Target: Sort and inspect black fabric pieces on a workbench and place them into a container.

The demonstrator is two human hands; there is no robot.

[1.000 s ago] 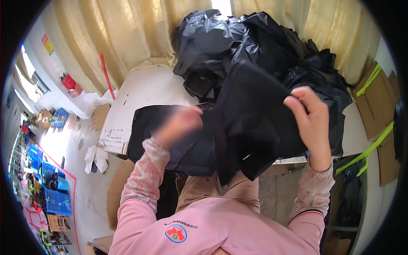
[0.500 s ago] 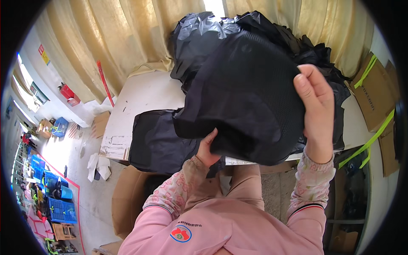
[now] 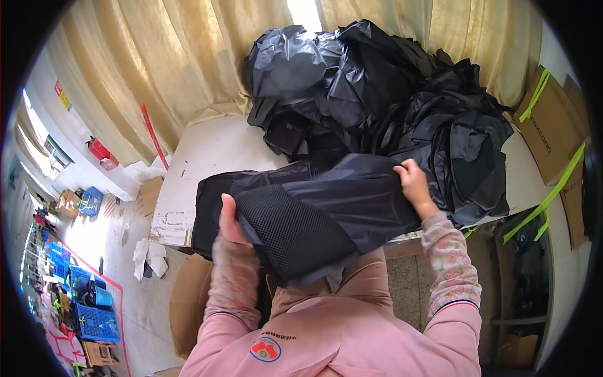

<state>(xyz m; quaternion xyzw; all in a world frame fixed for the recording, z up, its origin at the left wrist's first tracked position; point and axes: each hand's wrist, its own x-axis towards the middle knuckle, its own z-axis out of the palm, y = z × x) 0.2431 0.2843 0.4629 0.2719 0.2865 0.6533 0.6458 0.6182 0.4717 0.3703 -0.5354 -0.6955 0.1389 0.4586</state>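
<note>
A black fabric piece (image 3: 352, 201) with a panel of coarse mesh stretches between my two hands above the table's front edge. My left hand (image 3: 232, 221) grips its left end, thumb up and fingers hidden behind the cloth. At the upper right corner, my right hand (image 3: 414, 187) is closed on the edge of the same piece. Beneath and to the left, another flat black fabric piece (image 3: 210, 201) lies on the table, partly covered. Behind it rises a large crumpled heap of shiny black fabric pieces (image 3: 377, 81).
The white table (image 3: 204, 141) stands before beige curtains (image 3: 188, 56). Flattened cardboard (image 3: 553, 132) with yellow-green straps leans at the right. A round-sided cardboard box (image 3: 188, 295) stands below the table's left front. Blue crates (image 3: 97, 320) sit on the floor far left.
The fabric piece has come down and turned, so its mesh panel now lies at the left. My right hand has lowered and moved left; my left hand has shifted left.
</note>
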